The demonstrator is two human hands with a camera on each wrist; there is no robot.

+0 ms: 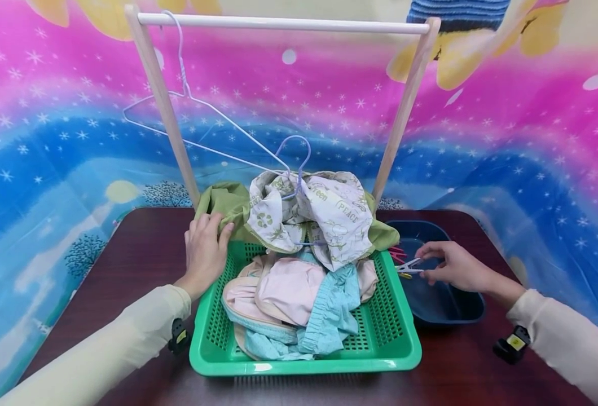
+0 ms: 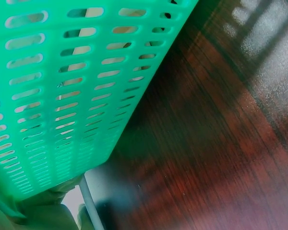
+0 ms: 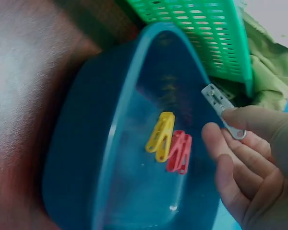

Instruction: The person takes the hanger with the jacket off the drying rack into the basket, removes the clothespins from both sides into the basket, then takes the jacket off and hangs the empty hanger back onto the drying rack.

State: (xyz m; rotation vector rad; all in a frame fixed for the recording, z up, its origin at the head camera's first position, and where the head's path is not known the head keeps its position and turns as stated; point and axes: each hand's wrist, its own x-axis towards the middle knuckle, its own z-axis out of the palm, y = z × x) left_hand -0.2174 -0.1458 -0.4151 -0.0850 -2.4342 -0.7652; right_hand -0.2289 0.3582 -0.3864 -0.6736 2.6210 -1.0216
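Observation:
A green jacket (image 1: 230,206) with a white printed lining lies over the back of the green basket (image 1: 304,366), a lavender hanger (image 1: 306,155) standing up out of its neck. At the jacket's left side, my left hand (image 1: 205,251) holds the green cloth. My right hand (image 1: 453,265) pinches a light grey clothespin (image 3: 216,98) between thumb and finger, above the rim of the dark blue tub (image 3: 117,115). Inside that tub lie a yellow clothespin (image 3: 161,136) and a red clothespin (image 3: 180,152). Pink and light blue clothing (image 1: 299,290) is heaped in the basket.
A wooden rack (image 1: 405,101) with a white crossbar (image 1: 284,22) stands behind the basket. One more lavender hanger (image 1: 228,121) hangs bare at the bar's left end. All of it stands on a dark reddish table (image 1: 141,254), before a printed cloth backdrop (image 1: 532,141).

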